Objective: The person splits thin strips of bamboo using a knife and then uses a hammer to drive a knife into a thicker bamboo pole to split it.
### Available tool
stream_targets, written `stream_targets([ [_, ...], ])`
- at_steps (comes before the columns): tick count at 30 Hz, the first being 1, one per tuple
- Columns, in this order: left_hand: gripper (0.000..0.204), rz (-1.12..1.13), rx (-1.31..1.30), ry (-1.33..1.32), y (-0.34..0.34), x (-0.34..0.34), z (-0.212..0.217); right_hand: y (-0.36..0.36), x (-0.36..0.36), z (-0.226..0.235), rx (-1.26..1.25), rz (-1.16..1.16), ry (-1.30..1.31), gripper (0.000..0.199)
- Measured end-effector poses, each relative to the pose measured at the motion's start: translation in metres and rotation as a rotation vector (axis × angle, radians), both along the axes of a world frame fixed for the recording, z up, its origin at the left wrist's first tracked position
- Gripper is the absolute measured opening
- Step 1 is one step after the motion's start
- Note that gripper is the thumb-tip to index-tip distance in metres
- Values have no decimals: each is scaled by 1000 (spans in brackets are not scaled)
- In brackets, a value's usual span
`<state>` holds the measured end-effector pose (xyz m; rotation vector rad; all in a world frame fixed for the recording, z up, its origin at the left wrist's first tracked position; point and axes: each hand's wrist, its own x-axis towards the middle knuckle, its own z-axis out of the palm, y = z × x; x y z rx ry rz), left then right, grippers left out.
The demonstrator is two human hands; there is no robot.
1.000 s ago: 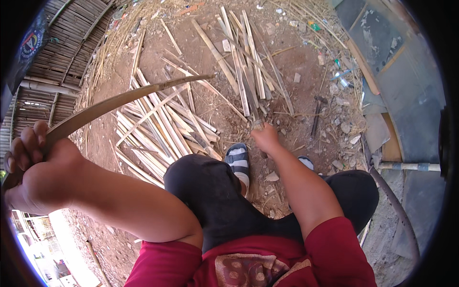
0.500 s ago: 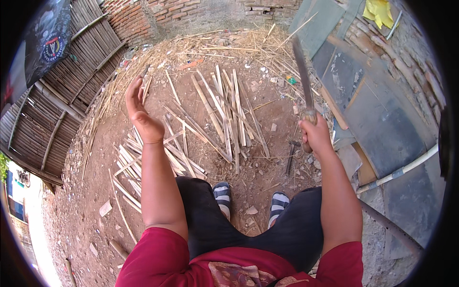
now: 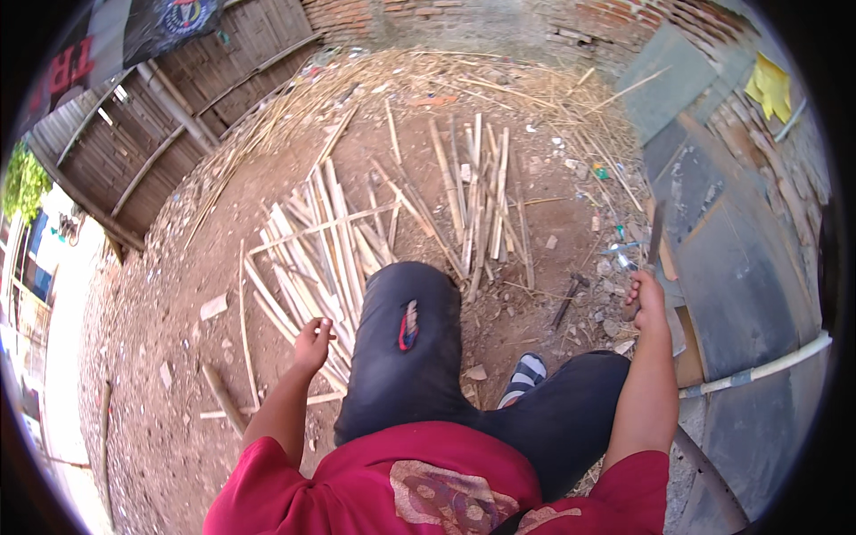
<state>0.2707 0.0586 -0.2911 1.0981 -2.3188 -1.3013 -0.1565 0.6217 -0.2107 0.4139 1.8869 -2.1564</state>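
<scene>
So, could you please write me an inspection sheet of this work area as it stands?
Surface: bare dirt ground, littered with straw and chips.
Job's things: split bamboo strips fanned out by the left knee; a second bamboo bundle ahead.
Clutter: a hammer on the dirt; stones and scraps.
Hands: left hand empty over the strips; right hand gripping a long blade, point up.
Cables: nothing seen.
Surroundings: wooden fence on the left, brick wall ahead, dark panels and a white pipe on the right.

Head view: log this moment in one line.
left hand: open, over bamboo strips | right hand: grips knife, blade up
</scene>
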Motion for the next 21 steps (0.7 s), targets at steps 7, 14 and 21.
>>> stream_targets([
  [7,64,94,159,-390,21,155,-136,5,5,27,-42,-125,82,12],
  [14,70,134,288,-534,21,220,-181,-26,87,46,136,144,92,12],
  [21,70,-83,242,-548,39,133,-149,13,85,35,115,2,31,15],
])
